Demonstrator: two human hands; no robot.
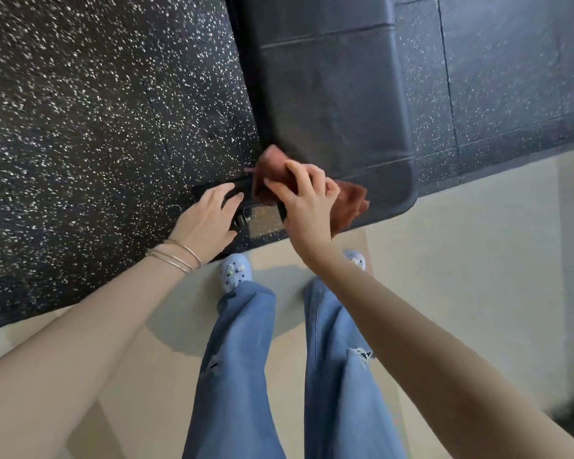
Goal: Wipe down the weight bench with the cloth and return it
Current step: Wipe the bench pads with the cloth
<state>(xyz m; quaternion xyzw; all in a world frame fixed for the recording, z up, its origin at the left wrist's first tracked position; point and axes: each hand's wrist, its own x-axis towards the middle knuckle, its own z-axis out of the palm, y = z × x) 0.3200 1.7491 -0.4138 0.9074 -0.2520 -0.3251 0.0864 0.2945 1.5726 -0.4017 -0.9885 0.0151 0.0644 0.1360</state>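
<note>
The black padded weight bench runs away from me, its near rounded end just ahead of my feet. A reddish-brown cloth lies bunched on the bench's near left corner. My right hand presses on the cloth and grips it, with folds sticking out on both sides of the fingers. My left hand hangs beside the bench over the black frame foot, fingers spread and holding nothing. Bangles circle my left wrist.
Black speckled rubber flooring surrounds the bench on both sides. Its edge meets a beige floor where I stand in blue jeans and light clogs.
</note>
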